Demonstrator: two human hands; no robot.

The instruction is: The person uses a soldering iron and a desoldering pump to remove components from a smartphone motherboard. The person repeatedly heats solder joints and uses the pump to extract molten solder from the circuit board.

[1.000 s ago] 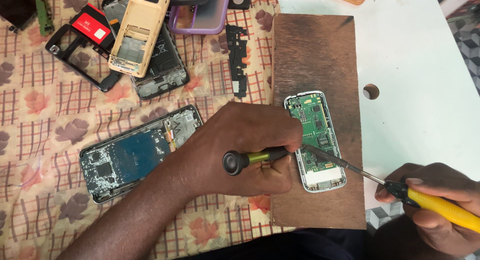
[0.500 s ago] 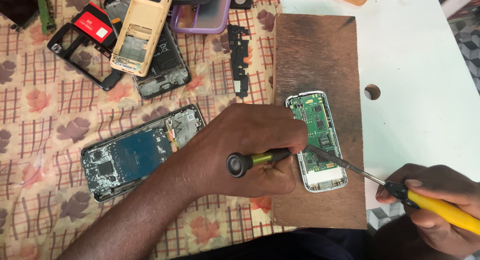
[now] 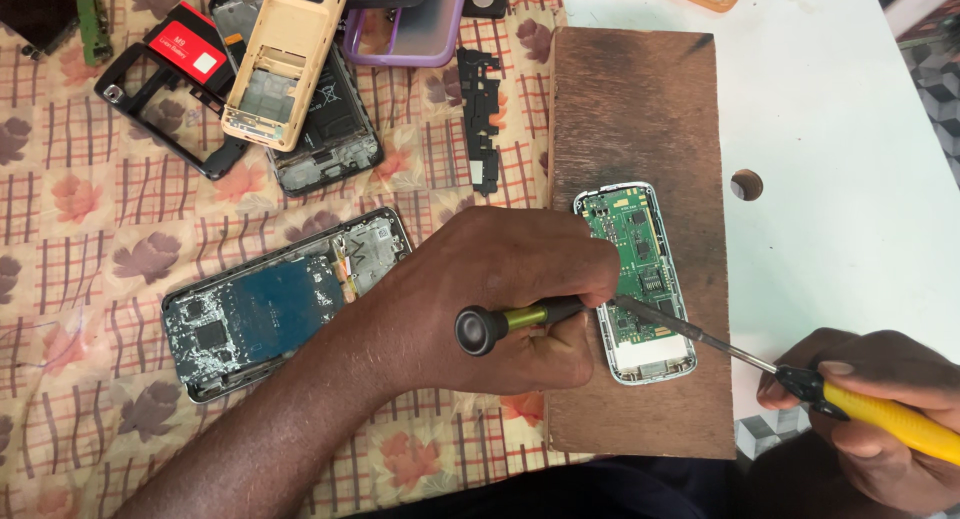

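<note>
A small opened phone with its green circuit board (image 3: 634,269) exposed lies on a brown wooden board (image 3: 640,109). My left hand (image 3: 500,299) rests over the phone's left side and holds a small screwdriver with a black cap and green collar (image 3: 500,324). My right hand (image 3: 870,419) grips a yellow-handled screwdriver (image 3: 880,414) at the lower right. Its thin metal shaft (image 3: 690,334) reaches up-left to the lower part of the circuit board. The tip of the small screwdriver is hidden under my fingers.
Left of the board, on a patterned floral cloth (image 3: 80,199), lie a large opened phone with blue insides (image 3: 280,304), a tan phone shell (image 3: 285,64), black frames (image 3: 480,119) and a red-labelled part (image 3: 190,49). A white table (image 3: 850,129) with a round hole (image 3: 746,185) extends to the right.
Both hands and both screwdrivers stay almost where they were over the small phone. Only a slight shift of the left hand shows.
</note>
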